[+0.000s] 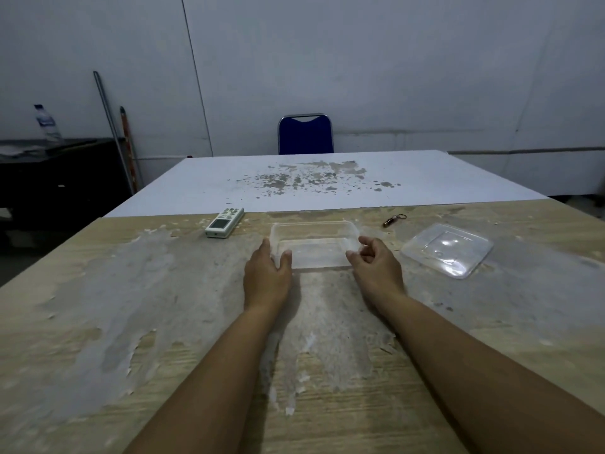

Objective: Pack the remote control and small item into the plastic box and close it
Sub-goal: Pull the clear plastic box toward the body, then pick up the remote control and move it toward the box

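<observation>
Now | left hand [266, 276] grips box [316, 245] left end | right hand [376, 268] grips right end

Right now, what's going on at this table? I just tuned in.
A person has both hands on the clear plastic box, which sits open and empty on the worn wooden table: left hand at its left end, right hand at its right end. The remote control lies beyond the box to the left, the small metal keychain item beyond it to the right. The lid lies off to the right. Nothing is packed yet.
</observation>
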